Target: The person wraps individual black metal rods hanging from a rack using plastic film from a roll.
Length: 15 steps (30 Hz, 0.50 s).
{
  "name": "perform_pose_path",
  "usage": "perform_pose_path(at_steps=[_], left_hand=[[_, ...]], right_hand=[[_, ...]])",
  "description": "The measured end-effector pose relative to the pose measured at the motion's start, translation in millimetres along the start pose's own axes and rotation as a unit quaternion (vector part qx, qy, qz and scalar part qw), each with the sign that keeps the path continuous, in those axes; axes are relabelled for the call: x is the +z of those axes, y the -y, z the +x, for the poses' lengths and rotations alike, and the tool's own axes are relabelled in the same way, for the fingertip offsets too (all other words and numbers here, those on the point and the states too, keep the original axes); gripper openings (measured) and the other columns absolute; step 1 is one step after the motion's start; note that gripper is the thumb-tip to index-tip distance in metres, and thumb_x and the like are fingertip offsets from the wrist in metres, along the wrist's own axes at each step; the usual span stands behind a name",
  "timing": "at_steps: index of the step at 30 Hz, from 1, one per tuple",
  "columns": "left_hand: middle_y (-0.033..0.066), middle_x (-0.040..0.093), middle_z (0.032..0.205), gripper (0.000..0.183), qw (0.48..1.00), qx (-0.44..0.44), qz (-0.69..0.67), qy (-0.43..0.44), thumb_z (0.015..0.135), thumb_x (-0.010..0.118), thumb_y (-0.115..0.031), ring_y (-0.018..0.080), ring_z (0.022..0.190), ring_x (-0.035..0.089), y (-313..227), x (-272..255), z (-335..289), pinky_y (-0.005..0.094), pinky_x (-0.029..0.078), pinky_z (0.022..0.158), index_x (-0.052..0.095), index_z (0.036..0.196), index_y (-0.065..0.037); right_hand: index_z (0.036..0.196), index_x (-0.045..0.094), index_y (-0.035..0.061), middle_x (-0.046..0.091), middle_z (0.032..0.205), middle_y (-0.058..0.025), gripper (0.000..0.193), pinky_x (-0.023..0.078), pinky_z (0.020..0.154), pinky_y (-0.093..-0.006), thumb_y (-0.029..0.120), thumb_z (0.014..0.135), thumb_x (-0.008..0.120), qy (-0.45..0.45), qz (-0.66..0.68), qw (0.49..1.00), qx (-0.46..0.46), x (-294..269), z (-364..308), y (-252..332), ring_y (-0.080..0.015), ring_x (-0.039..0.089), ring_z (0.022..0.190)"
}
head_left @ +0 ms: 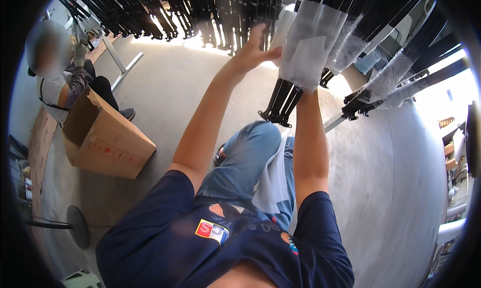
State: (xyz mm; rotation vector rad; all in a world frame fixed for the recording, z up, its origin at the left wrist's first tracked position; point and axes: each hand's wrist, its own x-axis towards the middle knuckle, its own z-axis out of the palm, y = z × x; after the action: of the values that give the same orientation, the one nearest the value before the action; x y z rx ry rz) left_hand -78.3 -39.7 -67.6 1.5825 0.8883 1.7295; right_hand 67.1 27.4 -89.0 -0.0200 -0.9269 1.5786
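In front of me hangs a bundle of thin black metal rods [280, 103], with small fittings at their lower ends. Cloudy clear plastic wrap [311, 47] covers the bundle above those ends. My left hand [253, 53] is raised at the left side of the wrap, fingers spread apart and nothing in them; its thumb points at the plastic, and whether it touches I cannot tell. My right forearm [311, 137] reaches up behind the same bundle, which hides the right hand and its fingers.
Rows of similar black rods [220, 17] hang along the top. More plastic-wrapped bundles [388, 85] hang at the right. An open cardboard box [112, 137] stands on the floor at the left, beside a seated person [55, 92] wearing gloves. A metal frame leg [128, 70] is near them.
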Motion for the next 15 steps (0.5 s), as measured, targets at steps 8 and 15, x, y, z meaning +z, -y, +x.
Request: perform_pose_path(at_steps=[8, 15], left_hand=[[0.0135, 0.052, 0.098, 0.071, 0.986, -0.091, -0.126, 0.055, 0.057, 0.075, -0.025, 0.0183, 0.090, 0.053, 2.1, 1.9, 10.0, 0.0288, 0.043, 0.077, 0.038, 0.110, 0.005], [0.0117, 0.053, 0.099, 0.070, 0.983, -0.002, 0.136, -0.126, 0.054, 0.076, -0.025, 0.0177, 0.090, 0.054, -13.0, 21.0, -0.3, 0.0300, 0.045, 0.076, 0.044, 0.109, 0.001]], right_hand=[[0.111, 0.042, -0.0003, 0.053, 0.097, -0.0114, 0.052, 0.045, 0.073, -0.0291, 0.034, 0.075, 0.057, -0.003, -0.297, 0.944, -0.143, 91.8, -71.3, 45.8, -0.0177, 0.054, 0.086], [0.093, 0.049, 0.0021, 0.054, 0.084, -0.0075, 0.041, 0.041, 0.071, -0.0256, 0.015, 0.060, 0.069, -0.168, -0.515, 0.823, -0.173, 121.1, -78.7, 41.0, -0.0138, 0.051, 0.077]])
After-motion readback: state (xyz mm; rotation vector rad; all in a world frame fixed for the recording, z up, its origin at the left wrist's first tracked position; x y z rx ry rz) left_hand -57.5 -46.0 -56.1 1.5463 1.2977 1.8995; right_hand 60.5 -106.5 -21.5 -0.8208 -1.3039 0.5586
